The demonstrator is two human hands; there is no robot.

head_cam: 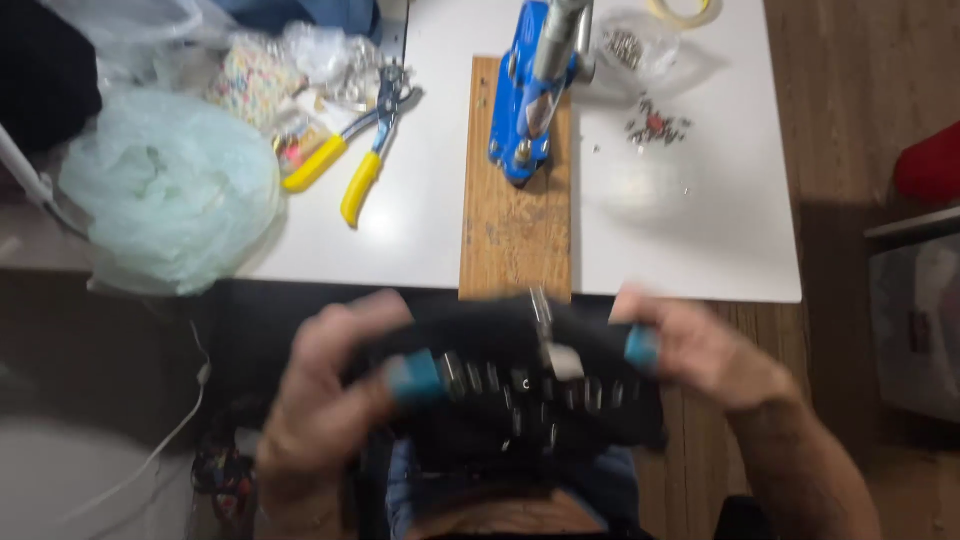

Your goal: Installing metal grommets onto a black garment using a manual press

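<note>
The black fabric piece [510,385] is a dark, soft textile item held in front of the table edge, below the end of the wooden board. It is stretched sideways, its long axis running left to right, and is blurred. Its upper surface carries a row of small silver metal studs, rectangular in outline and set side by side across the middle. A larger pale metal fitting [556,358] sits near the centre, just above the row, with a thin metal part rising from it. The lower part of the fabric hangs in dark folds. Finer detail cannot be told.
</note>
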